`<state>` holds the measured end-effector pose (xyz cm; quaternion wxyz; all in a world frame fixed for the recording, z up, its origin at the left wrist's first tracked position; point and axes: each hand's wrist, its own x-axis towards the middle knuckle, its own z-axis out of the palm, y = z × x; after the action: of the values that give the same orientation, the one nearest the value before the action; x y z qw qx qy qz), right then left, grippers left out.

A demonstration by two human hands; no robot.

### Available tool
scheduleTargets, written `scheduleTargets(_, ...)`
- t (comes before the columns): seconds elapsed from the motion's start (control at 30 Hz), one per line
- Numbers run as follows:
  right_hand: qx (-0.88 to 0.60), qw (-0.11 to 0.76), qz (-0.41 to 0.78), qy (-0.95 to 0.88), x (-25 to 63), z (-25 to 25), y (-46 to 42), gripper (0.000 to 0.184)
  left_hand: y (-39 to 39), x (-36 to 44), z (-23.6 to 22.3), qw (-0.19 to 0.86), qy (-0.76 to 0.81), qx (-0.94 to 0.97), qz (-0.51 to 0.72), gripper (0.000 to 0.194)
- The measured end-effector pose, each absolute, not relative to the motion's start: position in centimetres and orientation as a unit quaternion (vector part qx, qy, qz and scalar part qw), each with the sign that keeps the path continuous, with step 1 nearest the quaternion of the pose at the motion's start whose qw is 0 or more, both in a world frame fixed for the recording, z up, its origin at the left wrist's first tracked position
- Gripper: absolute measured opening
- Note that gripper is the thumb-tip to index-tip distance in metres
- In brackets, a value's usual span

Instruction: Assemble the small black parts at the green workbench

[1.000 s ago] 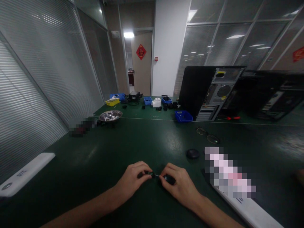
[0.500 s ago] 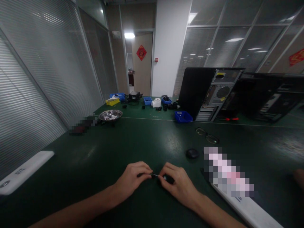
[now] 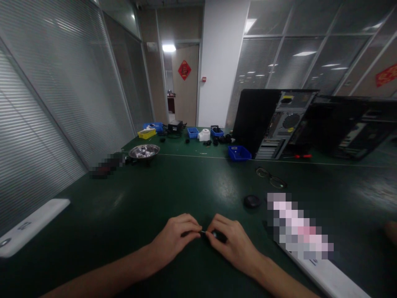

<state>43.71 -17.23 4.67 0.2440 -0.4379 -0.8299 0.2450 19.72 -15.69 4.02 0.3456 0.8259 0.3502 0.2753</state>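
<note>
Just above the green table, my left hand (image 3: 176, 236) and my right hand (image 3: 231, 238) face each other at the middle front, fingertips a small gap apart. My right thumb and fingers pinch a thin metal shaft (image 3: 203, 232); a dark rounded part (image 3: 219, 236) shows within the curl of that hand and may be its handle. Opposite, my left thumb and forefinger are closed in a pinch at the shaft's other end. Whatever small part they grip is hidden by the fingers.
A black rounded object (image 3: 252, 201) and glasses (image 3: 270, 178) lie right of my hands. White long objects (image 3: 34, 225) flank both sides, the right one partly blurred out. Farther back are a metal bowl (image 3: 144, 151), a blue bin (image 3: 239, 153) and a computer case (image 3: 276, 124).
My left hand has shifted slightly right and down, closer to my right fingertips. Less of the small dark piece at its fingertips shows now. My right hand has barely moved.
</note>
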Motion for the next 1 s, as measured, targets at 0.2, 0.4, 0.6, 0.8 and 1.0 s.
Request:
scheduleTargets(0.2,-0.449,0.257,0.233,-0.823,43.9,4.8,-17.0,0.017,-15.7,19.9,4.5,0.351,0.361,0.825,0.259,0.03)
scheduleTargets(0.4,-0.467,0.232,0.189,-0.832,44.4,5.5,-16.6,0.019,-15.4,20.6,5.8,0.376,0.362,0.822,0.229,0.039)
scheduleTargets(0.6,-0.495,0.192,0.125,-0.838,44.8,4.8,-15.5,0.019,-14.9,21.7,6.1,0.31,0.356,0.86,0.194,0.037)
scheduleTargets(0.8,-0.506,0.151,0.077,-0.846,45.2,4.9,-15.7,0.019,-14.8,21.5,5.3,0.226,0.359,0.889,0.171,0.05)
scheduleTargets(1.0,-0.558,0.151,0.082,-0.812,46.2,5.8,-15.5,0.022,-14.4,20.0,5.9,0.272,0.369,0.869,0.185,0.052)
